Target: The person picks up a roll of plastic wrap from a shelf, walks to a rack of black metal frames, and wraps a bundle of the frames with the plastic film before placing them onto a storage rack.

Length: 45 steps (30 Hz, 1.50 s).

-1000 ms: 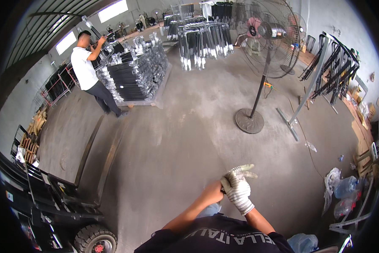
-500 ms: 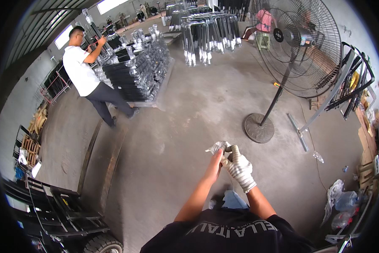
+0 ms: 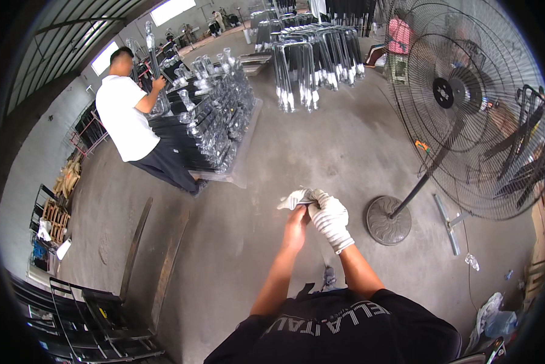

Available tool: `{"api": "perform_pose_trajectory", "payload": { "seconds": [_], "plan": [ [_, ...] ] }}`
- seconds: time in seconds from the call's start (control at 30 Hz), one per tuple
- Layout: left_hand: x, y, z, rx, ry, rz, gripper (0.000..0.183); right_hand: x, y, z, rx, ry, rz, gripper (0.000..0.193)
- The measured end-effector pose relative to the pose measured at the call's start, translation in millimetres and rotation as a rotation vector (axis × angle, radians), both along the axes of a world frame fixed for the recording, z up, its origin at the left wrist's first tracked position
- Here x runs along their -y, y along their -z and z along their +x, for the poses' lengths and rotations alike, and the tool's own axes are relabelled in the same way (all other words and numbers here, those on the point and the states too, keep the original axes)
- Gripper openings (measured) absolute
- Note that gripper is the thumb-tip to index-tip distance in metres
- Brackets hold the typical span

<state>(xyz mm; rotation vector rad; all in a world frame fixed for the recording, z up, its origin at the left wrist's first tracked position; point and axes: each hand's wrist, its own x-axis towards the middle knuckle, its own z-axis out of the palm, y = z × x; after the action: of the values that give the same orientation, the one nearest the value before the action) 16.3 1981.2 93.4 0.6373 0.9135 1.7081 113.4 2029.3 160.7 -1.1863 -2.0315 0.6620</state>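
A loose white glove [image 3: 295, 199] is between my two hands, in front of my chest. My left hand [image 3: 295, 227] is bare; its thumb side is closed against the glove's cuff, and the other fingers are hidden by the fabric. I cannot tell how far they are inside it. My right hand [image 3: 331, 221] wears a white glove with grey stripes. Its fingers are closed on the loose glove's edge, touching the left fingertips. The loose glove's finger end points left and looks limp.
A large pedestal fan [image 3: 443, 93] stands at right on a round base [image 3: 389, 219]. Plastic-wrapped black frames [image 3: 221, 115] are stacked at far left beside a person in a white shirt [image 3: 124, 115]. Forklift tines [image 3: 170, 261] lie low at left. Clear plastic waste [image 3: 500, 324] sits at lower right.
My view has shifted, so the fan appears farther right and lower. My hands stay together on the glove, whose finger end now stretches more to the left.
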Motion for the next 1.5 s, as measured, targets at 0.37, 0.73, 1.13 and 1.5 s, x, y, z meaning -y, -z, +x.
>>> {"api": "perform_pose_trajectory", "payload": {
  "seconds": [0.37,0.73,1.13,1.5],
  "plan": [
    [-205,152,-106,-1.993,0.418,-0.619,0.023,-116,58,-47,0.075,-0.121,-0.229,0.012],
    [-346,79,-186,-0.286,0.509,-0.159,0.045,-251,114,-163,-0.280,-0.035,-1.042,0.042],
    [-460,40,-306,-0.093,0.837,-0.427,0.044,-409,78,-286,-0.292,0.070,-1.101,0.021],
    [-587,82,-421,-0.071,0.496,-0.403,0.048,-558,88,-402,-0.335,-0.158,-0.983,0.030]
  ]
}}
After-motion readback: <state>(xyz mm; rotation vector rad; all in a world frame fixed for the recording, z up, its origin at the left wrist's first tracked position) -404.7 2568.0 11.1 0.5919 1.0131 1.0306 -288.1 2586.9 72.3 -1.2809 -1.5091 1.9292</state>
